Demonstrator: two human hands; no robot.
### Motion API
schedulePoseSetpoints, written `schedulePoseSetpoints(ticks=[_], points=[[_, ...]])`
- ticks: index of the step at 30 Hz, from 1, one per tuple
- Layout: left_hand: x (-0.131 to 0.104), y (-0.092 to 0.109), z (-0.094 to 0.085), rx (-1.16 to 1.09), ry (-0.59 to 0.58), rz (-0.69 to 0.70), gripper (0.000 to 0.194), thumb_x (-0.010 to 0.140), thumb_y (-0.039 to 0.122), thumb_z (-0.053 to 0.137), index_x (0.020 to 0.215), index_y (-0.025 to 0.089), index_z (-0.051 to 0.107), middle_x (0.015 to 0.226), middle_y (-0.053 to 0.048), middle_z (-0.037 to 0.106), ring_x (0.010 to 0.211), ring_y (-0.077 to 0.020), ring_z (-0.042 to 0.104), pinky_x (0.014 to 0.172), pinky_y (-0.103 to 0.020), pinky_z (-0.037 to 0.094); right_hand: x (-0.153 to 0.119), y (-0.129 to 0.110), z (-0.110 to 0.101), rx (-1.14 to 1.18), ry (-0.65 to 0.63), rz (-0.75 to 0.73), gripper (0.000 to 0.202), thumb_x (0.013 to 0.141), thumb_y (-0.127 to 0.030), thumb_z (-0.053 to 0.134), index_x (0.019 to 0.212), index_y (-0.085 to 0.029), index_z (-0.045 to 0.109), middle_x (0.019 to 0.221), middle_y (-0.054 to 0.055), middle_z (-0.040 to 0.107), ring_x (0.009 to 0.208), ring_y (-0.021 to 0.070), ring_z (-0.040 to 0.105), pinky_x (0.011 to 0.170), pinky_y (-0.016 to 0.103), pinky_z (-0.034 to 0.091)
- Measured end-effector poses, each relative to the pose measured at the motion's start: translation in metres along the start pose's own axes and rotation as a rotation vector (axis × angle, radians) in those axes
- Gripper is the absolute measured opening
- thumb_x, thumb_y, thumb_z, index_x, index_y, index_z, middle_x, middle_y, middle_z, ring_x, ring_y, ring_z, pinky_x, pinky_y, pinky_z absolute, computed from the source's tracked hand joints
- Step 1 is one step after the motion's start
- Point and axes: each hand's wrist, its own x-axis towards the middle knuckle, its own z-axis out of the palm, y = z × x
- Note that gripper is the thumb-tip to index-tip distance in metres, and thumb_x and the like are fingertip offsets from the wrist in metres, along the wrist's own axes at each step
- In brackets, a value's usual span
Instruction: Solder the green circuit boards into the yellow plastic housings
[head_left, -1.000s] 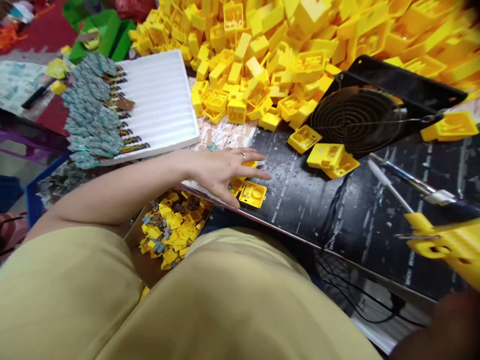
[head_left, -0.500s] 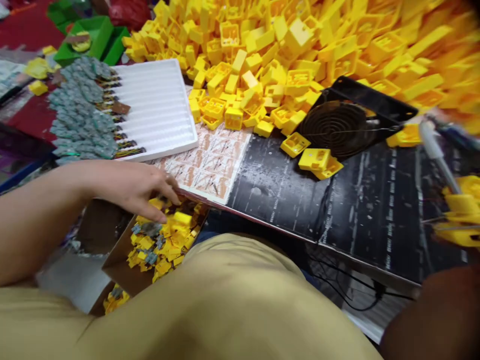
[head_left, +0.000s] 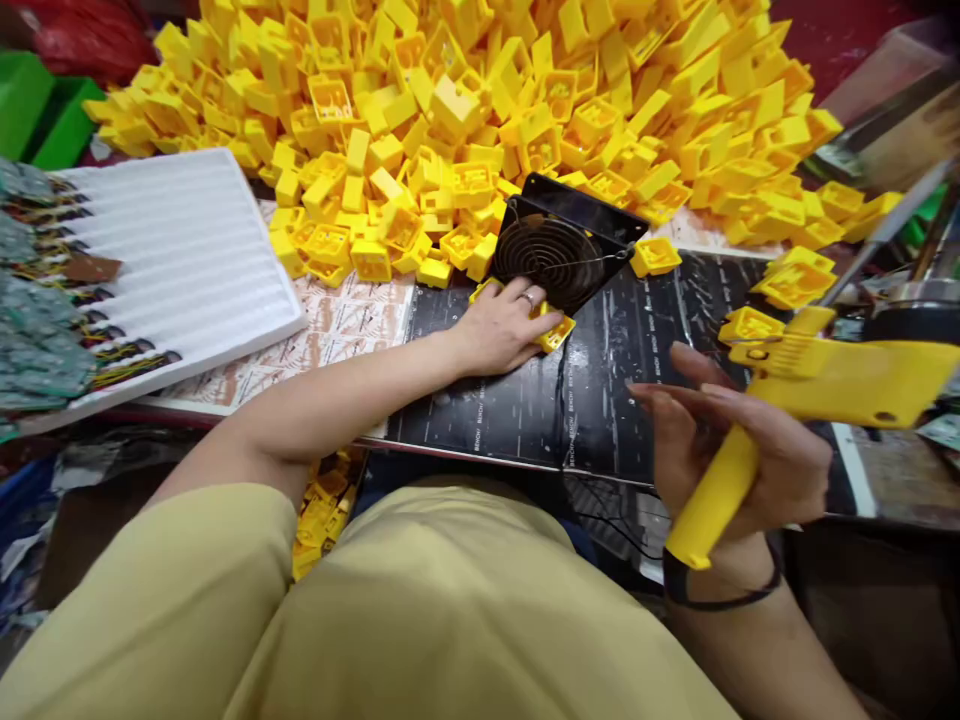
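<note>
My left hand [head_left: 499, 325], with a ring on one finger, reaches across to the black mat. Its fingers are curled over a small yellow plastic housing [head_left: 556, 332], mostly hidden under them, just in front of a black square fan [head_left: 562, 245]. My right hand [head_left: 757, 450] is at the right, over the bench's front edge. A yellow pistol-shaped tool [head_left: 855, 380] is in it, its handle lying across the palm with the fingers loosely bent around. Whether the pale rod [head_left: 892, 225] behind belongs to this tool I cannot tell.
A large heap of yellow housings [head_left: 450, 110] covers the back of the bench. At left, a white foam tray [head_left: 187, 240] carries wired green circuit boards [head_left: 37, 310]. A box of yellow pieces [head_left: 326, 510] sits below the bench edge. Loose housings [head_left: 795, 275] lie near the tool.
My left hand has left the box of yellow pieces and moved right onto a housing by the fan. My right hand has come up with the yellow tool. The view has turned right.
</note>
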Motion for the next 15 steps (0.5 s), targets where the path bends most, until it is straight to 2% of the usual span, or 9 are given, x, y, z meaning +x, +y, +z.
schedulePoseSetpoints(ticks=[3,5,6,8,10,12,13,15], points=[[-0.031,0.007,-0.005,-0.03,-0.028,0.108,0.038,0.096,0.041,0.046,0.122,0.018,0.062,0.119,-0.02,0.062,0.102,-0.0296,0.06,0.086,-0.046,0.042,-0.002,0.015,-0.006,0.031,-0.076,-0.138,0.062,0.074,-0.002,0.079,0.124,-0.023,0.049,0.129,0.008,0.061,0.092,0.0192,0.07,0.071,0.027,0.064],[-0.059,0.005,-0.014,-0.131,0.068,0.136,0.035,0.095,0.044,0.051,0.117,0.019,0.063,0.112,-0.014,0.066,0.103,-0.0271,0.06,0.096,-0.05,0.038,-0.001,0.021,-0.005,0.061,-0.171,-0.178,0.065,0.074,-0.005,0.08,0.127,-0.022,0.047,0.138,0.013,0.054,0.098,0.0209,0.069,0.072,0.029,0.064],[-0.072,0.003,-0.019,-0.2,0.137,0.083,0.034,0.093,0.046,0.054,0.115,0.021,0.063,0.11,-0.012,0.067,0.106,-0.0271,0.06,0.1,-0.051,0.036,0.0,0.022,-0.003,0.072,-0.223,-0.196,0.064,0.074,-0.008,0.082,0.126,-0.021,0.047,0.14,0.015,0.051,0.101,0.0223,0.068,0.075,0.031,0.064],[-0.094,-0.004,-0.028,-0.383,0.265,-0.114,0.035,0.09,0.048,0.06,0.114,0.022,0.062,0.113,-0.009,0.067,0.112,-0.0266,0.058,0.103,-0.049,0.038,0.004,0.021,0.005,0.086,-0.328,-0.238,0.06,0.073,-0.018,0.086,0.121,-0.019,0.05,0.138,0.018,0.052,0.11,0.026,0.065,0.086,0.036,0.062],[-0.112,-0.01,-0.033,-0.589,0.314,-0.33,0.038,0.09,0.049,0.06,0.117,0.022,0.058,0.118,-0.009,0.064,0.11,-0.0234,0.06,0.096,-0.04,0.046,0.009,0.016,0.015,0.107,-0.439,-0.283,0.055,0.074,-0.027,0.086,0.116,-0.018,0.051,0.135,0.02,0.054,0.12,0.0287,0.058,0.094,0.039,0.059],[-0.128,-0.014,-0.034,-0.73,0.27,-0.45,0.043,0.091,0.049,0.058,0.124,0.022,0.051,0.117,-0.008,0.063,0.099,-0.0192,0.064,0.085,-0.033,0.051,0.013,0.01,0.026,0.138,-0.561,-0.324,0.044,0.081,-0.033,0.079,0.113,-0.019,0.052,0.129,0.017,0.059,0.124,0.0275,0.056,0.097,0.039,0.057],[-0.136,-0.015,-0.035,-0.726,0.223,-0.468,0.045,0.091,0.049,0.057,0.126,0.021,0.049,0.116,-0.009,0.064,0.097,-0.0191,0.064,0.083,-0.033,0.052,0.014,0.008,0.03,0.153,-0.614,-0.341,0.037,0.086,-0.034,0.074,0.112,-0.019,0.052,0.124,0.015,0.063,0.121,0.0257,0.058,0.096,0.038,0.057],[-0.152,-0.017,-0.037,-0.56,0.109,-0.445,0.046,0.09,0.049,0.057,0.126,0.021,0.047,0.117,-0.01,0.064,0.107,-0.024,0.063,0.093,-0.041,0.05,0.014,0.006,0.037,0.162,-0.681,-0.36,0.024,0.093,-0.03,0.066,0.111,-0.021,0.053,0.111,0.009,0.067,0.112,0.0227,0.064,0.091,0.037,0.059]])
